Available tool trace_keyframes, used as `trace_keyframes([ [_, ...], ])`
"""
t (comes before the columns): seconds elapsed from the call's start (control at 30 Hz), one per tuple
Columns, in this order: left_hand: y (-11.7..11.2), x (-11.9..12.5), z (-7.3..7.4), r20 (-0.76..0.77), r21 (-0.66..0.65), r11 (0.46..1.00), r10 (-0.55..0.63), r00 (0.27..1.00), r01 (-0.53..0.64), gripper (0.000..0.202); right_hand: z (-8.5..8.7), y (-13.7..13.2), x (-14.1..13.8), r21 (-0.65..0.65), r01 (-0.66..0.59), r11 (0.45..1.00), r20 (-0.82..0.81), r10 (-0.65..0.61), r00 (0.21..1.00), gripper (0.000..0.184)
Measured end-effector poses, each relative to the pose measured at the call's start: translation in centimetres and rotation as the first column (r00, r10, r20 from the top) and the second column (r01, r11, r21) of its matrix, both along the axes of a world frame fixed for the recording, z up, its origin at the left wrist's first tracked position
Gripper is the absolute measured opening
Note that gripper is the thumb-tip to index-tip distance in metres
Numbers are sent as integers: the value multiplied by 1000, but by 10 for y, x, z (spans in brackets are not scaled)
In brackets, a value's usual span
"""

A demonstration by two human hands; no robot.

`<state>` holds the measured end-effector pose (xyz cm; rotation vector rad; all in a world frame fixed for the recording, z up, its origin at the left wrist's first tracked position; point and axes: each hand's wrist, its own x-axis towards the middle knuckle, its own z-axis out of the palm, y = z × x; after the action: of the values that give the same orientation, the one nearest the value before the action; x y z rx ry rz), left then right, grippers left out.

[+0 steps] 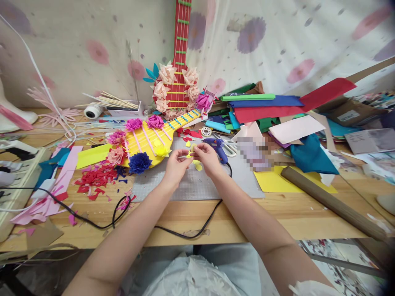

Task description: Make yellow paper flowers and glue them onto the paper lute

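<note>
Over the grey cutting mat (160, 187), my left hand (178, 165) and my right hand (206, 158) meet, fingertips pinched around a small yellow paper piece (190, 154). Fingers partly cover it. More yellow paper petals (198, 166) lie on the mat just below the hands. To the left rests a yellow paper instrument (138, 144) shaped like a lute, bearing pink strips and paper flowers. A yellow flower (161, 149) and a dark blue flower (140, 163) sit on its near side. Right beside my right hand lies a blue glue gun (219, 149).
A red paper guitar (177, 88) leans against the curtain. Red paper scraps (96, 177) are strewn at left. Coloured paper sheets (277, 105) pile up at back right, near a brown paper roll (330, 201). The black cord (197, 235) loops along the table front.
</note>
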<state>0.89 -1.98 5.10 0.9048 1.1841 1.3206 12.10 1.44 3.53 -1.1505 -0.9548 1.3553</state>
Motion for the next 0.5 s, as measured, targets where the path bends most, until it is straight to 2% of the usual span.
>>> trace_keyframes([
  [0.03, 0, -11, 5, -191, 129, 991, 1, 982, 24, 21, 1, 1, 2, -27, -20, 999, 3, 20, 1000, 26],
  [0.07, 1, -24, 10, -376, 254, 964, 26, 926, 76, 23, 2, 2, 3, -52, -48, 998, 10, 49, 999, 26],
  [0.1, 4, -38, 15, -550, 334, 928, 48, 834, 167, 25, 3, 2, 4, -73, -82, 994, 20, 84, 996, 25],
  [0.13, 7, -53, 19, -700, 362, 887, 56, 712, 286, 28, 4, 1, 3, -90, -121, 989, 32, 124, 992, 25],
  [0.2, 16, -79, 26, -885, 322, 822, 85, 459, 470, 38, 4, -3, -3, -120, -203, 972, 53, 211, 976, 26],
  [0.23, 20, -89, 27, -930, 283, 809, 100, 354, 516, 43, 3, -5, -8, -135, -239, 962, 60, 248, 967, 27],
  [0.3, 27, -103, 26, -971, 222, 808, 132, 200, 546, 45, 0, -9, -20, -163, -286, 944, 71, 301, 951, 30],
  [0.37, 33, -108, 23, -978, 209, 810, 162, 133, 547, 41, -3, -10, -34, -174, -315, 933, 76, 332, 940, 33],
  [0.5, 39, -106, 22, -972, 234, 804, 186, 143, 546, 30, -6, -6, -56, -169, -336, 926, 82, 353, 932, 37],
])
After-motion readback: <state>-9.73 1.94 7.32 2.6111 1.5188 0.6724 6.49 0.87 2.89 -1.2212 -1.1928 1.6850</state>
